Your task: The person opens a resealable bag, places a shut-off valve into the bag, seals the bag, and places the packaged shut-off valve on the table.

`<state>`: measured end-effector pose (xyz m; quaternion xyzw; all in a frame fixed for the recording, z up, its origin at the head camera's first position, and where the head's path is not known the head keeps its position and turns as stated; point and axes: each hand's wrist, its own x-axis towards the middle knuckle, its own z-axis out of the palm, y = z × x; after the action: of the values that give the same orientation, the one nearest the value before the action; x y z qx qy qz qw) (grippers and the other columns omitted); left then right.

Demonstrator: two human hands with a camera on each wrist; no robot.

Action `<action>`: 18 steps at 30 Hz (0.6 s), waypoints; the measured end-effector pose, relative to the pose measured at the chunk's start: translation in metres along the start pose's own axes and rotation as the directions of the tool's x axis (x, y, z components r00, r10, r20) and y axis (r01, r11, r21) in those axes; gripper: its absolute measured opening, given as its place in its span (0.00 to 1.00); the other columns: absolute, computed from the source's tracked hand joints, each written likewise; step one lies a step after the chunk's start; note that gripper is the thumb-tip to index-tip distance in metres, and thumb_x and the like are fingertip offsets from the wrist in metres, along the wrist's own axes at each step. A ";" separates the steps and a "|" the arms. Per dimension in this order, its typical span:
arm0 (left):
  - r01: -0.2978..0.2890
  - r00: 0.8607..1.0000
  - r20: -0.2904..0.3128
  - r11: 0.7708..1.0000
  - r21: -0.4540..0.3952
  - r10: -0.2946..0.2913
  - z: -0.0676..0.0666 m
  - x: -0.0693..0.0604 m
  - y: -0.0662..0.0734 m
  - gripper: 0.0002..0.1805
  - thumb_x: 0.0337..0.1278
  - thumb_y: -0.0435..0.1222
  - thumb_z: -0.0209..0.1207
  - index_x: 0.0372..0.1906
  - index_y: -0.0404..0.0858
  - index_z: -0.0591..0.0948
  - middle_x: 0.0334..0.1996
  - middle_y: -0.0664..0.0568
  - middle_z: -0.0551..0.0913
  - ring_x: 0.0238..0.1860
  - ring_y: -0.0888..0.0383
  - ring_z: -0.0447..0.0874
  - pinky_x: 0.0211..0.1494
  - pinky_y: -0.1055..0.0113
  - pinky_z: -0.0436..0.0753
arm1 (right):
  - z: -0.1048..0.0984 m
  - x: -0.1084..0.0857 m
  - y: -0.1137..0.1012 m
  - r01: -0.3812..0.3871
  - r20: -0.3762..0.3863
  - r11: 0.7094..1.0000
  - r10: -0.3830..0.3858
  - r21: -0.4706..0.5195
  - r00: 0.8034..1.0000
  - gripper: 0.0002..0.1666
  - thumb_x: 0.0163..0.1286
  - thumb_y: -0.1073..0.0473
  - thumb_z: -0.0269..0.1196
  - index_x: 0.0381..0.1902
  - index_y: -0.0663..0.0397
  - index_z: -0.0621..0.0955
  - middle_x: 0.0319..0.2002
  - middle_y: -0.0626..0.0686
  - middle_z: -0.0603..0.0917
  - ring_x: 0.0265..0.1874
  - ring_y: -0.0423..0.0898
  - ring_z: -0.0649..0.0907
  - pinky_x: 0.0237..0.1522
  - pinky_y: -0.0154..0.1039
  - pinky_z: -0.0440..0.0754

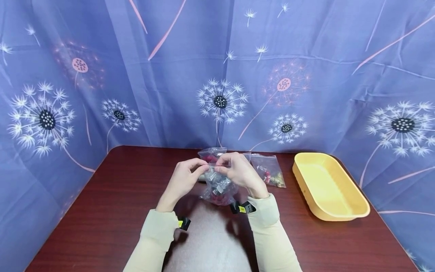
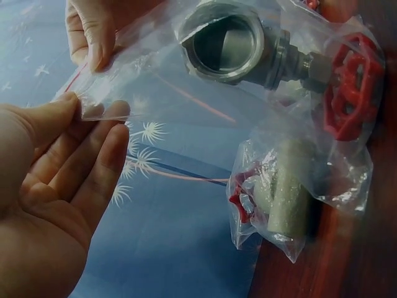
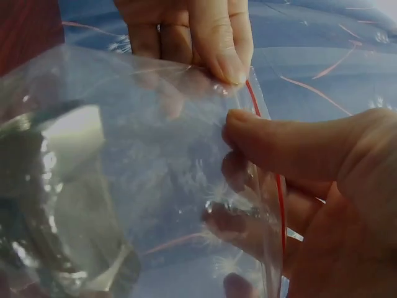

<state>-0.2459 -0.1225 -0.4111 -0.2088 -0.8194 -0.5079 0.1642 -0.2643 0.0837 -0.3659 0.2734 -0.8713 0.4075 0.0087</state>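
A clear zip bag [image 1: 217,173] with a red seal line hangs upright over the middle of the table, pinched near its top edge by both hands. Inside it is a metal valve [image 2: 232,43] with a red handwheel [image 2: 353,87]. My left hand [image 1: 183,179] pinches the edge between thumb and fingers. Close beside it, my right hand [image 1: 241,172] has its thumb on the near face of the bag and fingers behind [image 3: 310,161]. Whether the seal is closed cannot be told.
Behind the held bag lies another bagged valve [image 2: 288,186] with a red wheel. To the right is a zip bag [image 1: 268,170] with small red and brass-coloured parts. A yellow tray [image 1: 343,217] stands at the table's right side. A blue curtain [image 1: 170,94] hangs behind the table.
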 end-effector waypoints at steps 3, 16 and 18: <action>0.003 1.000 -0.001 1.000 -0.002 -0.003 -0.001 -0.001 0.000 0.04 0.63 0.39 0.63 0.37 0.44 0.87 0.32 0.62 0.85 0.33 0.63 0.79 0.38 0.66 0.78 | -0.001 0.000 -0.002 0.026 0.035 0.999 -0.025 -0.037 0.999 0.04 0.61 0.61 0.70 0.28 0.47 0.84 0.28 0.42 0.83 0.28 0.42 0.78 0.34 0.39 0.76; 0.001 1.000 0.006 1.000 -0.013 -0.001 0.000 0.000 0.001 0.04 0.63 0.38 0.63 0.38 0.44 0.87 0.32 0.62 0.85 0.32 0.62 0.78 0.37 0.64 0.78 | -0.008 -0.001 0.001 0.005 0.065 1.000 -0.004 -0.010 0.998 0.03 0.63 0.60 0.69 0.29 0.49 0.86 0.29 0.43 0.83 0.26 0.40 0.77 0.31 0.37 0.75; 0.001 1.000 0.009 1.000 -0.013 -0.001 0.000 0.000 0.001 0.05 0.64 0.38 0.63 0.38 0.43 0.87 0.32 0.61 0.85 0.32 0.62 0.78 0.37 0.64 0.78 | -0.006 -0.001 0.001 -0.013 0.042 1.000 0.013 0.004 0.999 0.04 0.62 0.61 0.70 0.28 0.48 0.86 0.28 0.43 0.83 0.27 0.41 0.77 0.31 0.38 0.75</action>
<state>-0.2455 -0.1215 -0.4103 -0.2118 -0.8170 -0.5123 0.1588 -0.2652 0.0893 -0.3625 0.2762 -0.8721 0.4038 -0.0130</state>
